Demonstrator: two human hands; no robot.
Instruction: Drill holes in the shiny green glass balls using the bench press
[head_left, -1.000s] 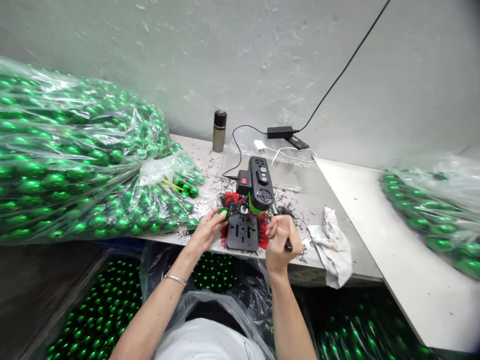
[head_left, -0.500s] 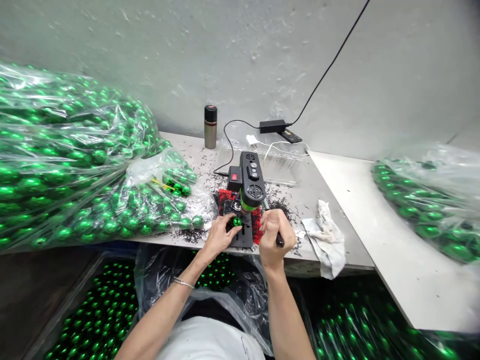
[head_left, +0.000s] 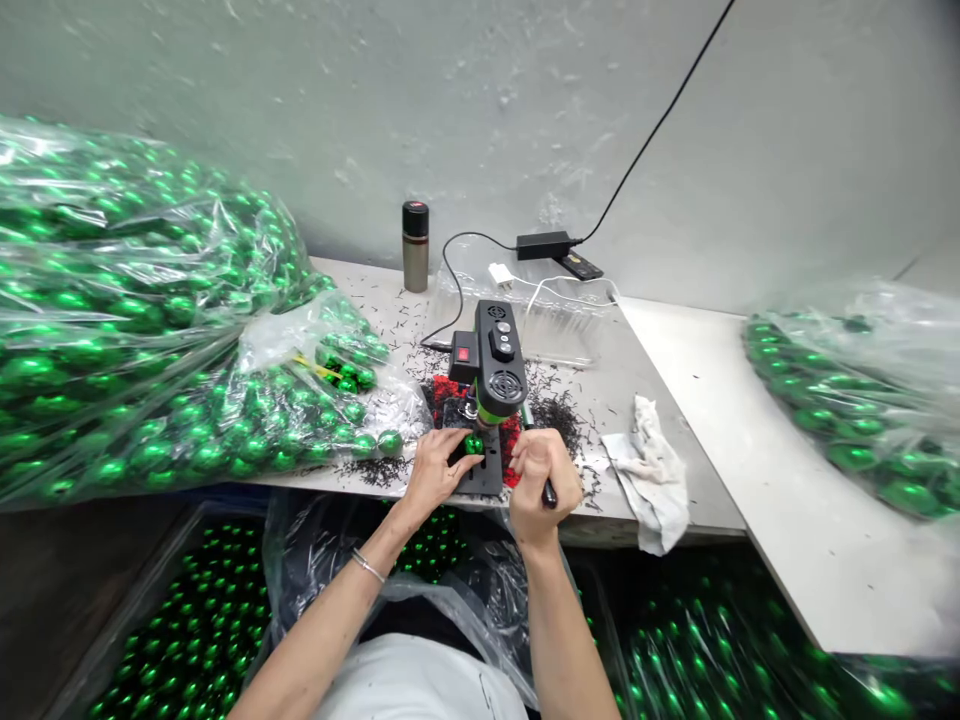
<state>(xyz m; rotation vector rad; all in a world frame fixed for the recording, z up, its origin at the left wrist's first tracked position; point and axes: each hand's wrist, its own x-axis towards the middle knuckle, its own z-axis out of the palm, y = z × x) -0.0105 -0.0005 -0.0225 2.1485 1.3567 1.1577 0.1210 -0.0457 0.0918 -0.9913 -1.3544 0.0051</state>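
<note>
Between the thumb and fingers of my left hand (head_left: 439,468) is a shiny green ball (head_left: 473,444), held on the black base plate (head_left: 480,482) of a small press. The black press head (head_left: 502,350), with vents, buttons and a green ring, stands right above the ball. My right hand (head_left: 545,482) is wrapped round the press's lever handle (head_left: 550,494), whose black end pokes out of the fist. Red and black scraps (head_left: 551,420) lie around the base.
A clear bag of green balls (head_left: 135,330) fills the left side; another bag (head_left: 847,410) lies at the right. Behind stand a bottle (head_left: 415,247) and a power adapter (head_left: 544,245) with cables. A white cloth (head_left: 651,480) hangs over the front edge. More green balls (head_left: 187,620) are below.
My right hand has come slightly left and lower with the lever. My left hand stays at the ball on the plate. The whole view has shifted a little.
</note>
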